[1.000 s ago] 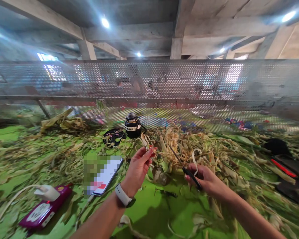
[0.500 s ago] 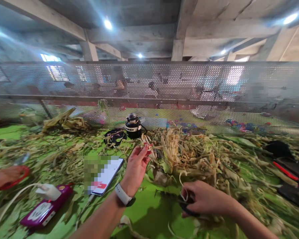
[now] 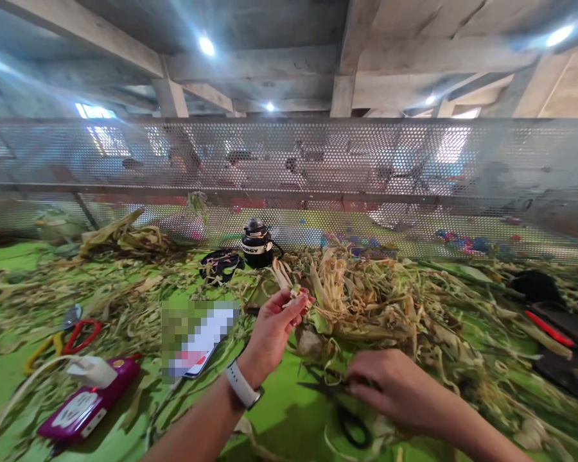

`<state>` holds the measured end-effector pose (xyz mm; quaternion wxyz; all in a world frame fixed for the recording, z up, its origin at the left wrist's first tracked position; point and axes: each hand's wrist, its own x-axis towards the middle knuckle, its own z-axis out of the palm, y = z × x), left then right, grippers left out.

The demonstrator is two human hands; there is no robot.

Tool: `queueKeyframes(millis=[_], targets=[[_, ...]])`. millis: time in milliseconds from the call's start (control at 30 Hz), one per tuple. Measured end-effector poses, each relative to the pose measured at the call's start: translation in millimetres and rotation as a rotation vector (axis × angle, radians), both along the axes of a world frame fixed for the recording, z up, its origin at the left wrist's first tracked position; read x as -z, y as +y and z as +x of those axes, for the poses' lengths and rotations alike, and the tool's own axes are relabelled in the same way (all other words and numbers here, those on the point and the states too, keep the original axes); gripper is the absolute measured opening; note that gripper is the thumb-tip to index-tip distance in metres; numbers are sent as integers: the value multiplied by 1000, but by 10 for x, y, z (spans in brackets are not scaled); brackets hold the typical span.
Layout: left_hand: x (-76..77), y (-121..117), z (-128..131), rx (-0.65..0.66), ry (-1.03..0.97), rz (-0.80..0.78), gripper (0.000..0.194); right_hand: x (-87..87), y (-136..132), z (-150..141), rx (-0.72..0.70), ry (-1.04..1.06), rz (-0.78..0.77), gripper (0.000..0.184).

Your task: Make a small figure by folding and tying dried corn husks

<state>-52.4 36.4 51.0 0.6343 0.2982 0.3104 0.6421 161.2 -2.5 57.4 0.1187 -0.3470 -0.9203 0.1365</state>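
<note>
My left hand, with a white watch on its wrist, pinches a small red and pale piece; its kind is unclear. A pair of black scissors lies on the green tabletop just left of my right hand. The fingers of that hand are curled and bent downward beside the scissors; whether they touch them or hold something is hidden. Dry corn husks are heaped beyond both hands.
A phone and a purple power bank with a white plug lie left. Scissors with red and yellow handles lie behind the power bank. A black bottle stands near the perforated metal screen.
The black scissors have left my right hand's grip and lie on the table. Another person's hand at far left has set down the red-and-yellow scissors and gone. My left hand shifted slightly right.
</note>
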Motion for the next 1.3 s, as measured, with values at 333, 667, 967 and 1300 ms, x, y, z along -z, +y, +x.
queueKeyframes(millis=[333,667,967,1300], targets=[[133,-249,220,271,161,28,23,21,-4,-212,229,407,46,13],[155,-310,298,313,393,136,19,120,-12,-280,246,650,-367,16],[185,-319,262,262,372,106,19,198,-22,-307,224,636,-376,28],[137,-331,238,285,432,148,26,244,-64,-339,244,659,-473,29]])
